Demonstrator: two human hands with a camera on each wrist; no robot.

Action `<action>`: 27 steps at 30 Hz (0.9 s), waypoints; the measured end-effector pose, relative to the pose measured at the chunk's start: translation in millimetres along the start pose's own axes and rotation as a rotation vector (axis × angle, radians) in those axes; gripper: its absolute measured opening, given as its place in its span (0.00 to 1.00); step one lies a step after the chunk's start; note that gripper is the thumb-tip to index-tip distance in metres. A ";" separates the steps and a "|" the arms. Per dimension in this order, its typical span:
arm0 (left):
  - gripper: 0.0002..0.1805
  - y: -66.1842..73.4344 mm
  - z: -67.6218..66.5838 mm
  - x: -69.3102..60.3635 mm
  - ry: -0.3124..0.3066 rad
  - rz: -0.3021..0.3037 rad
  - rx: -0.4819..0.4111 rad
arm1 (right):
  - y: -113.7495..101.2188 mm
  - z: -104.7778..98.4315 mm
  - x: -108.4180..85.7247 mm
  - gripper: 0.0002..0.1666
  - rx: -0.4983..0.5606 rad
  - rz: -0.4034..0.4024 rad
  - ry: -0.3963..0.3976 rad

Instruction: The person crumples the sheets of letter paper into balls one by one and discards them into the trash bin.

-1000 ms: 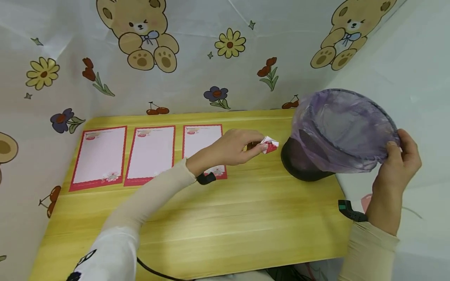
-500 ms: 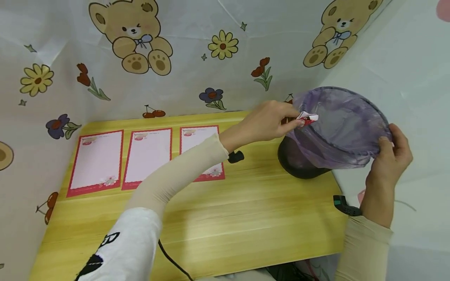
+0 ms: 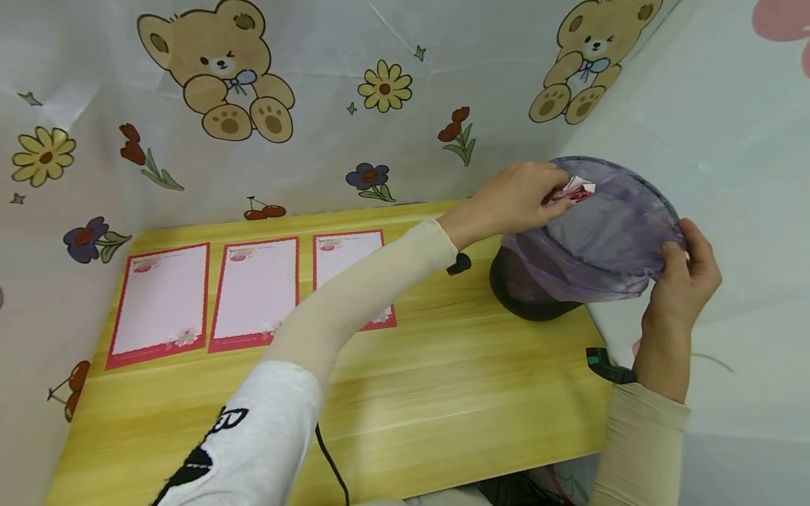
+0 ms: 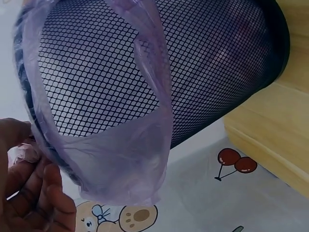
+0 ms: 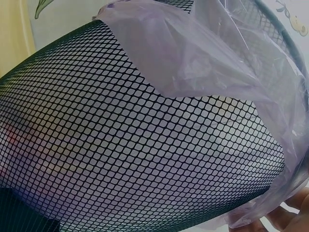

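Crumpled paper [image 3: 581, 188], pinched in left hand [image 3: 524, 195] at ten o'clock of tilted bin [image 4: 212, 67], right hand [image 3: 682, 284] gripping rim at four; premature release may drop it outside.

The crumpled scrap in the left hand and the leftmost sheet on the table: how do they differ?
The crumpled scrap is creased and bunched up, while the leftmost sheet lies flat. The scrap is held up by the left hand, near the mouth of the bin; the sheet rests on the table. The scrap looks far smaller than the sheet. Both show white and red.
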State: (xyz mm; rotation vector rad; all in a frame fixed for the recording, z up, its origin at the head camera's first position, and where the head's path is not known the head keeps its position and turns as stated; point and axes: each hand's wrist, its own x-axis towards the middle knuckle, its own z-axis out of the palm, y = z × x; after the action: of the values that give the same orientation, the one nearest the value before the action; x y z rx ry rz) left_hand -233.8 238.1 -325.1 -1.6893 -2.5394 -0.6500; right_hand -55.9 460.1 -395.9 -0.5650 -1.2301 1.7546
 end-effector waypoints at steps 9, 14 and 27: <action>0.25 2.5 -0.9 9.9 -0.078 -0.028 0.045 | 1.6 1.4 -0.5 0.23 -0.033 -0.002 0.008; 0.22 -2.5 -4.5 -1.2 -0.001 -0.014 -0.007 | 1.3 1.7 1.6 0.23 -0.044 -0.018 0.017; 0.19 -45.7 -0.3 -101.1 0.200 -0.101 -0.147 | -5.5 19.2 -27.3 0.13 -0.251 -0.380 0.137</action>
State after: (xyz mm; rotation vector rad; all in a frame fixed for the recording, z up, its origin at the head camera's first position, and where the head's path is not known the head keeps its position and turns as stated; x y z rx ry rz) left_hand -232.6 134.4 -364.5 -1.4556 -2.5018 -0.9815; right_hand -54.8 427.6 -386.5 -0.5435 -1.3678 1.2369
